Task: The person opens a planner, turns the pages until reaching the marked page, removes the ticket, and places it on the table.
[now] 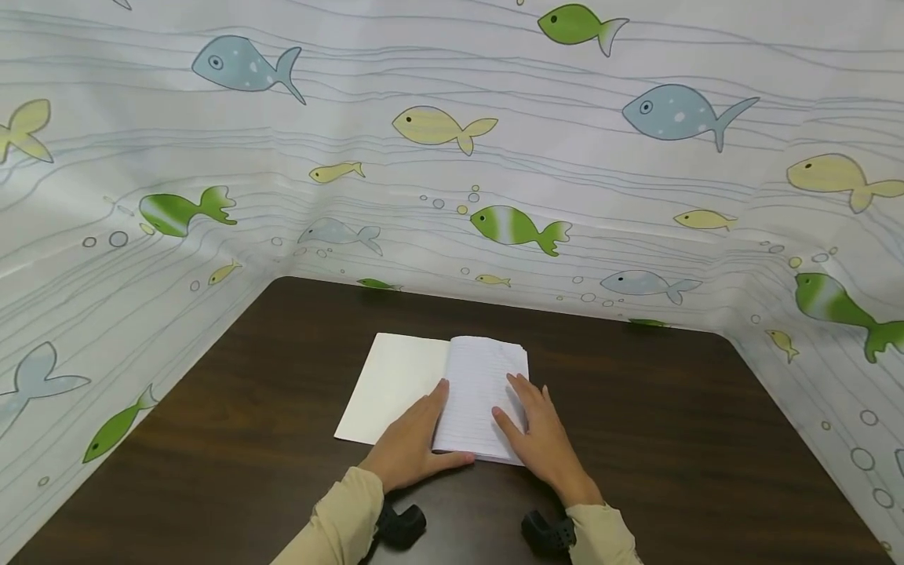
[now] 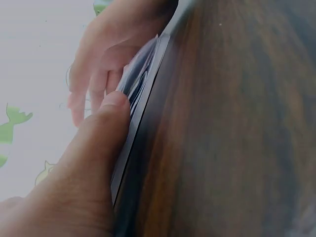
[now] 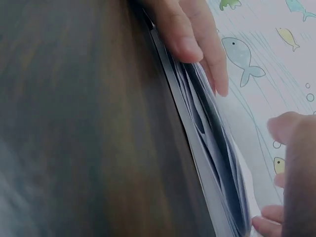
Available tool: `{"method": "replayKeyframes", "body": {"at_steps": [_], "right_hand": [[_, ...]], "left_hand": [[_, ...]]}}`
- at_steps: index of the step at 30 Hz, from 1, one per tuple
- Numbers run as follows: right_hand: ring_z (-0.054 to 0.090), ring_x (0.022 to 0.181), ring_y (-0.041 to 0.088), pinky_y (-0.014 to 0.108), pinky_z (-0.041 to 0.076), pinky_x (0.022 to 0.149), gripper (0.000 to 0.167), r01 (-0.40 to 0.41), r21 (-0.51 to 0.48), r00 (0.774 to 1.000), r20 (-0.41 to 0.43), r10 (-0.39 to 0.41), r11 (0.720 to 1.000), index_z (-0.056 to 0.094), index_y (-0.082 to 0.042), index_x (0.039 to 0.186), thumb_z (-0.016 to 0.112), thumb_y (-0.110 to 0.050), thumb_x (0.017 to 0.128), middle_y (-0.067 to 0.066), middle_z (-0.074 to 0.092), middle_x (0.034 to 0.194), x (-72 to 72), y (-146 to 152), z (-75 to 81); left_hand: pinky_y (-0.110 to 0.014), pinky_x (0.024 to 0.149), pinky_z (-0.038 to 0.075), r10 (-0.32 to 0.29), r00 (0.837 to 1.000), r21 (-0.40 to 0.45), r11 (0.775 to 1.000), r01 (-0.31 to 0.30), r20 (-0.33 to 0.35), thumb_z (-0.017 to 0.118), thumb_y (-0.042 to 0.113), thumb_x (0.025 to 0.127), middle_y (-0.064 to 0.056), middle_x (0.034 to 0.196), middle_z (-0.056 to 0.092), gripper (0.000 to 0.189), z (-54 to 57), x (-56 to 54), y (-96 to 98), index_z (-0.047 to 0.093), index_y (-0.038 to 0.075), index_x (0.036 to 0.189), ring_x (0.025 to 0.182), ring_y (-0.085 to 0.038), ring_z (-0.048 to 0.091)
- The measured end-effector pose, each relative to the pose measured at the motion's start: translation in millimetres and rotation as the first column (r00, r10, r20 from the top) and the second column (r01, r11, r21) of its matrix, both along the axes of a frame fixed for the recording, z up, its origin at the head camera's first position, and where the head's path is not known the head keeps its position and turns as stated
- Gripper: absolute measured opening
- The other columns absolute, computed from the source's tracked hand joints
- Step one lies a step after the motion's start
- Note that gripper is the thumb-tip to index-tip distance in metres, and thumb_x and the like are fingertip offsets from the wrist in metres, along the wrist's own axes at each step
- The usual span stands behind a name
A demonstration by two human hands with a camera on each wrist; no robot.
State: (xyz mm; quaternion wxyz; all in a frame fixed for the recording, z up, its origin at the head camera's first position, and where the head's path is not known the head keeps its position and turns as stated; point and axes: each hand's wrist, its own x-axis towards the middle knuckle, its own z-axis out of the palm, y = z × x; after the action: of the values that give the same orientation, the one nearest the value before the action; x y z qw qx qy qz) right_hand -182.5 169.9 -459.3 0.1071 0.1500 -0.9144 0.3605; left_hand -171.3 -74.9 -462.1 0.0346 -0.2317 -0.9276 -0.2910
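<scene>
Dark wood-grain is showing all around both hands, since the table (image 1: 671,439) is carrying little besides an open notebook (image 1: 452,392) lying flat just ahead of the wrists. The left hand (image 1: 413,443) is resting palm-down across the book's middle fold, fingers nearly straight and lying along the inner edge of the lined page, while its thumb is pressing against the near edge of the page stack, as the left wrist view shows close up (image 2: 106,128). The right hand (image 1: 540,435) is lying flat on the right part of the lined page, fingers straight and slightly spread, gripping nothing; in the right wrist view its fingertips (image 3: 185,47) are sitting on top of the loosely fanned page edges (image 3: 212,143). Out beyond the left hand's fingers the blank white left leaf (image 1: 391,384) is spreading toward the far left, its corner ending well short of the table's left border. To the outer side of the right hand there is a broad stretch of bare table running to the right border, and a similar stretch is lying past the fingertips up to the back border. Between the wrists and the near side of the book only a narrow strip of wood is showing. A fish-patterned curtain (image 1: 452,157) is standing along three sides of the table, closing it in. The page is carrying faint ruled lines only; no readable writing or label is showing.
</scene>
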Motion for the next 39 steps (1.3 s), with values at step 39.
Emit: {"method": "replayKeyframes", "body": {"at_steps": [39], "right_hand": [[0.038,0.149,0.036,0.058,0.031,0.119,0.067,-0.084,-0.036,0.993,0.077,0.087,0.996,0.045,-0.008,0.156,0.066,-0.04,0.1,0.015,0.045,0.159,1.2,-6,-2.2]], "left_hand": [[-0.051,0.116,0.038,-0.102,0.993,0.248,0.965,0.086,0.052,0.093,0.038,0.076,-0.005,0.141,0.065,0.098,6.0,-6.5,-47.4,0.045,0.005,0.155,0.141,-0.027,0.051]]}}
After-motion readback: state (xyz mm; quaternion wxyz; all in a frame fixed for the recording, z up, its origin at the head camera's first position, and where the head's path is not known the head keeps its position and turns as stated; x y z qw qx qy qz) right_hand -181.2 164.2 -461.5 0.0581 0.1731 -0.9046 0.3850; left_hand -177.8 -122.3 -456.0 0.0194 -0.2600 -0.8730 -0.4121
